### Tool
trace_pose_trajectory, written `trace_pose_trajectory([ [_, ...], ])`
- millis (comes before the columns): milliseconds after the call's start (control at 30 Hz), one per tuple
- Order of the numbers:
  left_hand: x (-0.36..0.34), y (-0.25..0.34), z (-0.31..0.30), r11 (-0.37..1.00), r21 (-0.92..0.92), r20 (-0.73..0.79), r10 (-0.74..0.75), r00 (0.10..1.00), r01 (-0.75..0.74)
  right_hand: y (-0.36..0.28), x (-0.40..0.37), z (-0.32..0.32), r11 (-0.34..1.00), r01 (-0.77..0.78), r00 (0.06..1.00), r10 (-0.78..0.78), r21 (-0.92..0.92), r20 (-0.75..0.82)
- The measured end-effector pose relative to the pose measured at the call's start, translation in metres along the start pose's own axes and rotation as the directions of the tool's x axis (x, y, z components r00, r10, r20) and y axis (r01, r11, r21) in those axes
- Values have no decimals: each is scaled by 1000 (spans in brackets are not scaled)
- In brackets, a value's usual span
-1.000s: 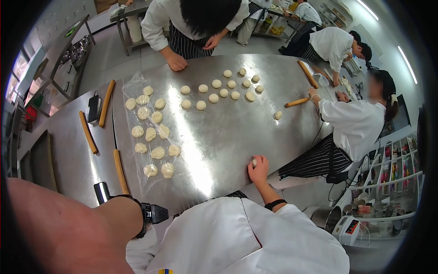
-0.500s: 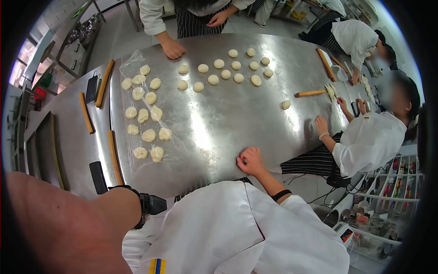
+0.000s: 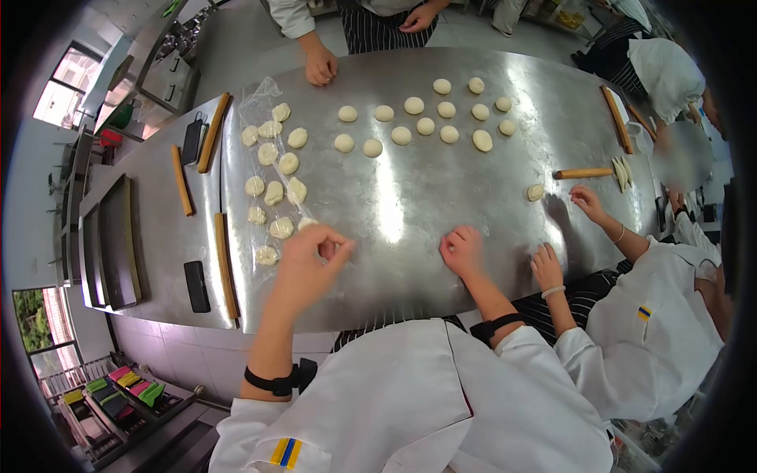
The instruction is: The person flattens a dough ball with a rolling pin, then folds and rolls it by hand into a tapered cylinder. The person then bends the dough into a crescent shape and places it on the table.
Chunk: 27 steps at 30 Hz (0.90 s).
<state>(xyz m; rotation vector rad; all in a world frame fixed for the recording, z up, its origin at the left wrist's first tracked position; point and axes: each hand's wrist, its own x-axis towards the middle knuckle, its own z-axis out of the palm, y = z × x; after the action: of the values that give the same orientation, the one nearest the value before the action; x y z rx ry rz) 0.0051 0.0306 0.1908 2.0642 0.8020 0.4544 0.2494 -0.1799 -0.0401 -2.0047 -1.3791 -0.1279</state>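
Note:
My left hand (image 3: pixel 314 262) hovers over the near end of the plastic sheet (image 3: pixel 254 165), partly covering a piece of dough. Its fingers bend loosely, with a gap at the thumb and nothing visible in it. Rough dough pieces (image 3: pixel 274 193) lie on and under the clear sheet. To the right, my right hand (image 3: pixel 463 251) rests on the steel table (image 3: pixel 410 292) near its front edge, fingers curled in and nothing seen in them. Several smooth dough balls (image 3: pixel 414 106) sit in loose rows farther back. One single dough ball (image 3: pixel 535 192) lies right of my hands.
Rolling pins (image 3: pixel 225 264) and a black phone (image 3: pixel 196 286) lie at the left, by a metal tray (image 3: pixel 114 244). Another person's hand (image 3: pixel 321 65) touches the far edge. A co-worker's hands (image 3: pixel 546 266) are at the right, near a rolling pin (image 3: pixel 583 173) and dough strips (image 3: pixel 622 174).
My left hand has come down from close to the camera to above the dough. The view has shifted, so the table appears farther right. My right hand stays on the table.

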Motion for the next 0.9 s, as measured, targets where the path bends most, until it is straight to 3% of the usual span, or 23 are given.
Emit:
trace_pose_trajectory([
  [33,-11,-28,9,991,11,93,-134,987,133,5,-6,-1,999,-42,999,42,-8,-33],
  [100,-40,-67,18,971,123,188,-227,956,207,9,-25,-5,992,-126,989,127,18,-77],
  [200,-84,-103,19,939,146,297,-341,892,311,-14,-46,-15,974,-221,970,225,59,-91],
  [300,-104,-108,15,928,136,317,-374,872,348,-39,-40,-16,996,-75,996,78,53,-52],
  [367,-105,-115,9,930,113,342,-367,865,350,-49,-31,-2,979,164,975,-180,123,133],
  [400,-104,-120,9,932,116,357,-362,861,344,-52,-19,7,965,224,959,-244,137,148],
  [500,-89,-129,8,943,146,405,-333,852,299,-46,21,29,938,316,930,-336,142,147],
  [600,-75,-127,-1,953,174,440,-300,846,248,-30,31,29,962,255,960,-264,97,96],
  [700,-71,-125,-12,966,167,490,-254,834,196,-28,6,25,999,49,998,-49,16,-46],
  [800,-77,-140,-26,979,137,507,-203,838,154,-36,-31,12,980,-199,956,197,10,-219],
  [900,-97,-158,-39,978,106,479,-210,852,182,-59,-72,3,986,-166,976,163,-4,-146],
])
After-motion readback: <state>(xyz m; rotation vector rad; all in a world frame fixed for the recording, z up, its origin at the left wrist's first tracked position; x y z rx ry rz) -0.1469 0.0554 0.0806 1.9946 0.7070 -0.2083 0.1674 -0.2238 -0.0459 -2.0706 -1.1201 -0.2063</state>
